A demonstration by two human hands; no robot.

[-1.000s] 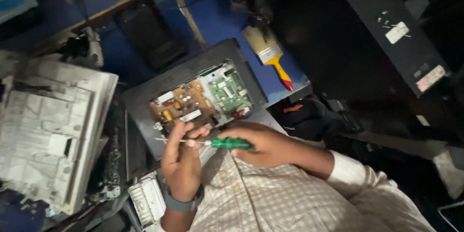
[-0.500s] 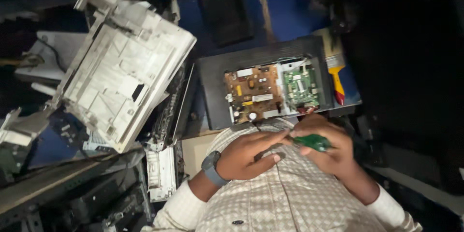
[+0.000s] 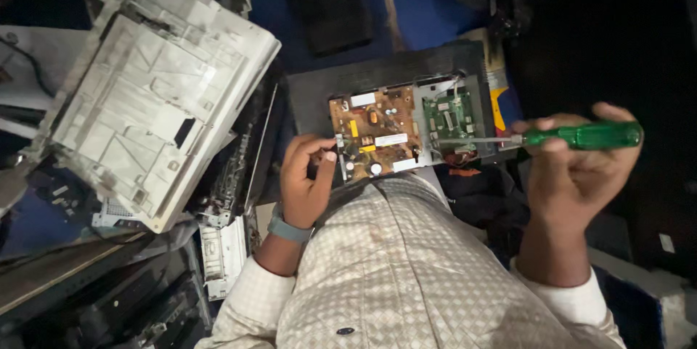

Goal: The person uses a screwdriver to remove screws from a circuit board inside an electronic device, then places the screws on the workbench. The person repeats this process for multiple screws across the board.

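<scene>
Blue counter (image 3: 428, 15) showed in dim light between heaps of stripped machine parts, seen from the head camera looking straight down. At the middle lay a dark flat panel (image 3: 377, 84), and I took that as my landmark. Mounted on the panel's near part were two boards side by side: a brown circuit board (image 3: 372, 135) with yellow and white components, and next to it a smaller green circuit board (image 3: 448, 118) sitting on a grey metal plate.

The person's left hand (image 3: 305, 182) rested at the panel's near left corner, its fingers (image 3: 314, 147) curled loosely with the tips touching the brown board's left edge; I could not tell whether they pinched anything. A grey-blue watch band (image 3: 288, 230) sat on that wrist.

The right hand (image 3: 577, 167) was raised off the panel's right side, fingers closed around the green handle of a screwdriver (image 3: 581, 135). The tool lay nearly level, its metal shaft pointing back toward the panel, with the tip over the green board's near right corner; whether it touched the board I could not make out.

Left of the panel lay a large white plastic printer housing (image 3: 156, 109), tilted, its ribbed inner side up. A yellow-handled brush (image 3: 497, 98) peeked out just beyond the panel's right edge. A black flat box (image 3: 327, 0) sat on the counter beyond the panel. The person's checked shirt (image 3: 406, 269) filled the near side below the panel.
</scene>
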